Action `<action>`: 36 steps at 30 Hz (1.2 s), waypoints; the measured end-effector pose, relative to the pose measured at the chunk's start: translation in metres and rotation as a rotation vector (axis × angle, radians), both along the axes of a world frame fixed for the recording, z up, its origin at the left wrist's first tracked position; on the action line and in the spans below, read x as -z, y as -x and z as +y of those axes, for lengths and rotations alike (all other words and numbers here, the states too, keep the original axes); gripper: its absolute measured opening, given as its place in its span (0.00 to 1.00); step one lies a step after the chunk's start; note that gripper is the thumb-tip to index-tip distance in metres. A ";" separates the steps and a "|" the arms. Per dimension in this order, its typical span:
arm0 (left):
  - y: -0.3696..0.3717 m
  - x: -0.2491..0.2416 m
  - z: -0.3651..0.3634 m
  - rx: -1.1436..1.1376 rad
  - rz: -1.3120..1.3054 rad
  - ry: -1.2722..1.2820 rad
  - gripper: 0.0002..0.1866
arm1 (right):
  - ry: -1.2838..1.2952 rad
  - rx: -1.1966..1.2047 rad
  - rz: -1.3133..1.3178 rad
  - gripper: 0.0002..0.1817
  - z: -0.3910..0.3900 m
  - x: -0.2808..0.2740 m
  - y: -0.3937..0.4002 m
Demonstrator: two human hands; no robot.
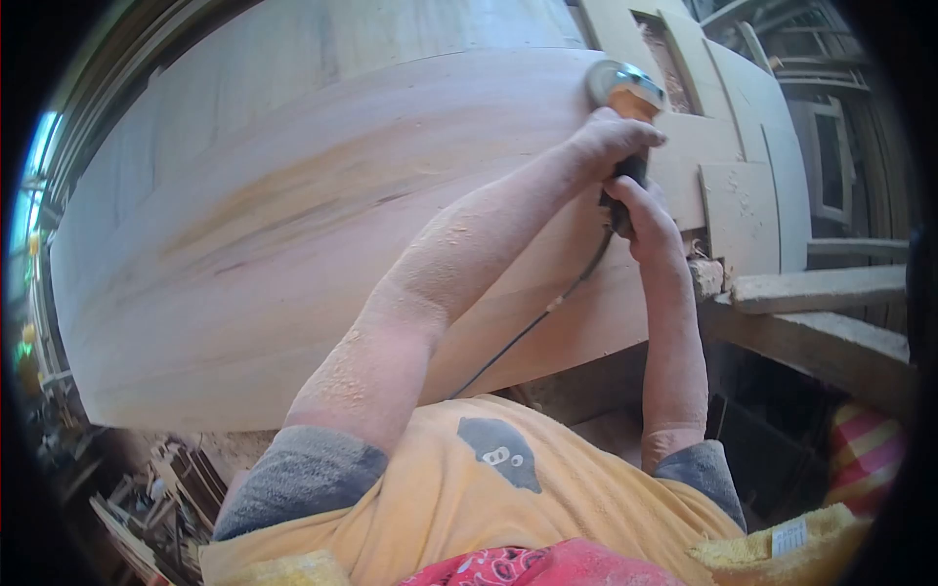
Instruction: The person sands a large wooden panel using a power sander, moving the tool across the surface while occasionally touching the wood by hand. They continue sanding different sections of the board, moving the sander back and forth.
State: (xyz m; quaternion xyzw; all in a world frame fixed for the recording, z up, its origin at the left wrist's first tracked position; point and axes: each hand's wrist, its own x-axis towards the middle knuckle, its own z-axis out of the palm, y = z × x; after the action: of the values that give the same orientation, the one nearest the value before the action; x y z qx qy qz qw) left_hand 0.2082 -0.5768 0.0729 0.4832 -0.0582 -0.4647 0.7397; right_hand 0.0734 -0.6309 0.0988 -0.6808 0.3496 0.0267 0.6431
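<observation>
An angle grinder (633, 103) with an orange body, a shiny metal guard and a black rear end rests near the right end of a large wooden panel (391, 195). My left hand (618, 137) is wrapped round the orange body just behind the head. Behind it, my right hand (640, 207) grips the black rear handle. The disc's underside is hidden against the wood. From the handle a dark power cord (547, 311) runs down across the panel towards my body. Pale dust and shavings coat both forearms.
More boards and a framed piece (684, 59) lie beyond the panel at the upper right. Rough wooden beams (821, 290) jut out on the right. Scrap wood (161, 508) is piled at the lower left, and a red-and-yellow striped object (867, 454) is at the lower right.
</observation>
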 end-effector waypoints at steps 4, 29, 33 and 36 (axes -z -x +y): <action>0.007 0.007 0.021 -0.020 -0.027 0.015 0.15 | -0.012 -0.043 -0.020 0.22 0.019 -0.002 0.005; -0.057 0.024 0.686 -0.922 0.022 0.029 0.16 | -0.137 -1.008 -0.015 0.25 0.596 -0.001 -0.160; -0.076 0.033 0.817 -1.077 -0.009 -0.062 0.17 | -0.179 -1.170 -0.059 0.24 0.714 0.000 -0.195; -0.067 0.026 0.895 -1.127 -0.025 -0.199 0.18 | -0.207 -1.287 -0.089 0.26 0.784 0.018 -0.209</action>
State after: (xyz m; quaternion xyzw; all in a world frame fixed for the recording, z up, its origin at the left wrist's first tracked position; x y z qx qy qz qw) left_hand 0.2755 0.3182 0.0467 0.5124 0.2439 0.0039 0.8234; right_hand 0.2826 0.1527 0.0804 -0.6892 -0.1591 0.4116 0.5748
